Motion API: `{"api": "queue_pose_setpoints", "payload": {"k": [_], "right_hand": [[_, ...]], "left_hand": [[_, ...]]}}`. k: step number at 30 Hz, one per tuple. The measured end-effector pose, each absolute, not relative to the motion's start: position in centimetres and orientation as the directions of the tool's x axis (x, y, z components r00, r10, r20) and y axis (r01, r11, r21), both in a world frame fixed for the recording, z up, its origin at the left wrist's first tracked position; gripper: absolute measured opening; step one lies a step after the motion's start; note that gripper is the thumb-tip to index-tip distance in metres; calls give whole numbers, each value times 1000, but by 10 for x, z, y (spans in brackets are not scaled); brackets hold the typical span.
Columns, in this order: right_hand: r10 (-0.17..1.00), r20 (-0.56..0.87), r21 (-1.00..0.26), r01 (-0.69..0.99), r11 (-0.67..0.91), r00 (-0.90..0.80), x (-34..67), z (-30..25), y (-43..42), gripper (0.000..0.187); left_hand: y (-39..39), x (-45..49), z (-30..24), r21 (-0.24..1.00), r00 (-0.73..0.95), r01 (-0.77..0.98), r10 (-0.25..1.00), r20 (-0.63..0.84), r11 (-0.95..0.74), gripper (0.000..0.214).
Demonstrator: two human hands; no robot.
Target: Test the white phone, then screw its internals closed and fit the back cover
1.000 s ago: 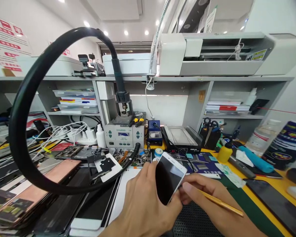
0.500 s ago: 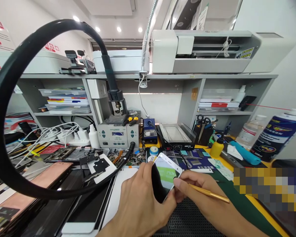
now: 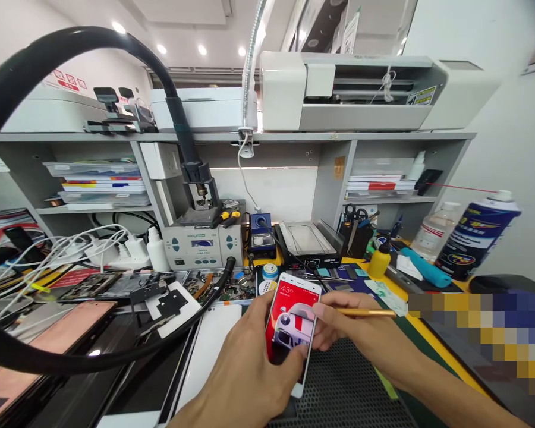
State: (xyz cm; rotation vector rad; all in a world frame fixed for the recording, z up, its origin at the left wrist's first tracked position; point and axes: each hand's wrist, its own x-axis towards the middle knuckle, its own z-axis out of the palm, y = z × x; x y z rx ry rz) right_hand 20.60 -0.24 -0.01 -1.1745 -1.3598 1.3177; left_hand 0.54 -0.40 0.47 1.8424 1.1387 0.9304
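I see my left hand (image 3: 249, 362) gripping the lit white phone (image 3: 289, 315) over the black mat (image 3: 352, 392), toward the worktop (image 3: 443, 355)'s near edge; my right hand (image 3: 350, 318), beside it, pinches a gold stick (image 3: 377, 312).

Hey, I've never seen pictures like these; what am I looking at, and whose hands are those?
There's no machine arm here: a camera worn on someone's head looks forward and down at their own bare hands. The left hand holds a lit-up white phone. The right hand, at its edge, holds a golden stick. Below is a black perforated mat. Nearby sit small parts, a pink panel and a yellow bottle. The big black loop is a hose.
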Motion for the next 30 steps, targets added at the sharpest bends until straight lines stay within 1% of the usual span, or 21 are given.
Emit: {"api": "queue_pose_setpoints", "payload": {"k": [3,5,6,8,11,13,15,17,18,22,26,28,30], "right_hand": [[986,-17,-1000,23,-14,-166,209,1,-2,32],[983,-9,-1000,0,-10,-182,211,3,-2,31],[982,-4,-1000,-10,-6,-191,212,4,-2,30],[977,6,-1000,-23,1,-213,214,6,-2,29],[972,22,-999,-34,15,-234,216,9,-2,30],[970,32,-999,-35,24,-241,217,10,-1,30],[969,40,-999,-30,34,-243,217,10,-2,29],[969,47,-999,-21,44,-243,218,10,-2,29],[969,51,-999,-13,49,-241,218,10,-3,29],[977,83,-995,45,94,-198,217,12,-2,29],[980,135,-982,109,152,-149,213,14,-4,26],[972,167,-975,122,188,-166,211,14,-7,29],[964,185,-961,171,219,-192,208,13,-13,43]], "left_hand": [[-2,4,5,973,397,139,910,117,-186,50],[1,3,5,999,424,-36,905,35,-22,50],[3,2,6,990,437,-121,899,-17,78,48],[6,2,8,928,484,-267,869,-104,260,44],[8,4,9,787,602,-400,782,-160,469,49],[9,5,7,706,697,-393,691,-189,589,53],[10,6,5,659,778,-332,591,-212,675,55],[11,6,2,634,832,-283,513,-212,720,57],[11,7,2,626,843,-273,495,-209,730,59],[12,7,0,618,836,-289,507,-208,731,65],[12,6,-1,607,865,-263,462,-196,750,66],[12,7,-1,608,839,-313,513,-182,729,62],[12,8,0,618,786,-380,592,-177,688,55]]}}
